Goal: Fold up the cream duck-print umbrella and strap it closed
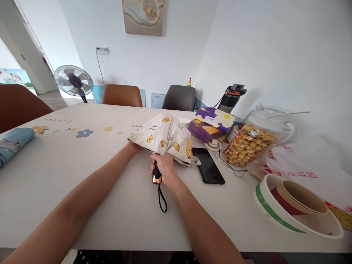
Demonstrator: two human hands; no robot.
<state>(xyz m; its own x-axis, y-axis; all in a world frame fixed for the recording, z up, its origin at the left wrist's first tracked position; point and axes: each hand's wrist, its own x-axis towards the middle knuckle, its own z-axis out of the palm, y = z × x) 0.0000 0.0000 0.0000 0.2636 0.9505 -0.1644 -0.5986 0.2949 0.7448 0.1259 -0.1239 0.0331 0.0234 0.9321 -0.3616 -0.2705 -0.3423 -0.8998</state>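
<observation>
A folding umbrella (167, 137), cream with small yellow chick prints, lies partly folded above the table, its loose canopy bunched toward the far side. My right hand (164, 167) is wrapped round its black handle, just below the canopy. The handle ends in a copper-coloured cap (156, 179), from which a black wrist strap (162, 201) hangs toward me. At the canopy's left edge is my left hand (134, 147), touching the fabric; its fingers are hidden beneath the cloth. A black phone (208, 165) rests on the table just right of the canopy.
Right of the phone are glasses (232, 167), a jar of snacks (250, 141), a purple tissue pack (214, 119), a dark bottle (230, 99), a plastic bag (308, 165) and paper bowls (271, 205). A blue folded cloth item (16, 145) lies at the table's left edge.
</observation>
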